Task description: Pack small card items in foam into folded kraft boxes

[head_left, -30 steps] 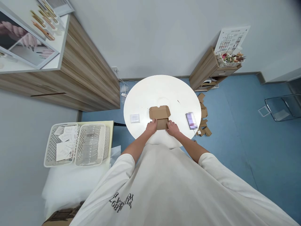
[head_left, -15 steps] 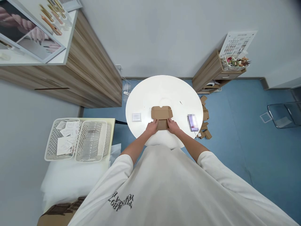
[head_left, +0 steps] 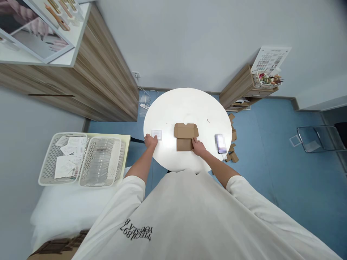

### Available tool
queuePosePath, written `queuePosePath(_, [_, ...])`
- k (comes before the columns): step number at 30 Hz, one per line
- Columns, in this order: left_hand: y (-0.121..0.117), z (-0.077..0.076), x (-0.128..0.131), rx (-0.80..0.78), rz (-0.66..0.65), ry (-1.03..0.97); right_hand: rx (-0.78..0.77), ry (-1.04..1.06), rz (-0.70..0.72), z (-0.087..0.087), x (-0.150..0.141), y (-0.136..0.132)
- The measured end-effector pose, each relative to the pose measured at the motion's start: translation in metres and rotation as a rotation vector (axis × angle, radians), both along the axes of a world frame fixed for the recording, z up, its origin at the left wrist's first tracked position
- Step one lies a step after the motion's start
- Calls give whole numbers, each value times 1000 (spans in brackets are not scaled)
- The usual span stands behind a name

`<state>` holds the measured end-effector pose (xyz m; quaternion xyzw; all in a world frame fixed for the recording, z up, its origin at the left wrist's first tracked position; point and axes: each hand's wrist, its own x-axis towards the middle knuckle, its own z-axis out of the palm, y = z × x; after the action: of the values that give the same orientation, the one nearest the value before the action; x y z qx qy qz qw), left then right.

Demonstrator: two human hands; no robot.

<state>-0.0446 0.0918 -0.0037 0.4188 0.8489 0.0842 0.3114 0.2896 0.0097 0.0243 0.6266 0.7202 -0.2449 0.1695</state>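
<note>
An unfolded-lid brown cardboard box [head_left: 184, 145] lies on the white round table [head_left: 187, 104], its flap spread toward the far side. My right hand [head_left: 198, 146] grips the box's right edge, fingertips on the cardboard. At the table's left, my left hand [head_left: 151, 141] is at the near-left corner of a small flat, whitish clear case [head_left: 157, 134]. Its thumb overlaps the case and its fingers are apart, beside the left edge. The case lies flat; what is inside it is too small to make out.
A phone-like item [head_left: 220, 143], blurred out, lies on the table's right with a cable. Cardboard pieces [head_left: 233, 153] are on the floor beyond. Left are two white baskets [head_left: 90, 159] with cards and clear plastic pieces. A wooden cabinet [head_left: 111, 68] and small drawer unit [head_left: 241, 86] stand by the wall.
My left hand has let go of the box's left side and moved left to the clear case. My right hand stays at the box's right edge. The view has tilted slightly.
</note>
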Motion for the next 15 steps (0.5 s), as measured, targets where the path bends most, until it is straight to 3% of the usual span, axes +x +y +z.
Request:
queuePosePath(9, [17, -12, -2, -30, 125, -174, -14, -25, -14, 4, -4, 2])
queuePosePath(15, [9, -9, 0, 15, 104, -280, -16, -21, -14, 5, -5, 3])
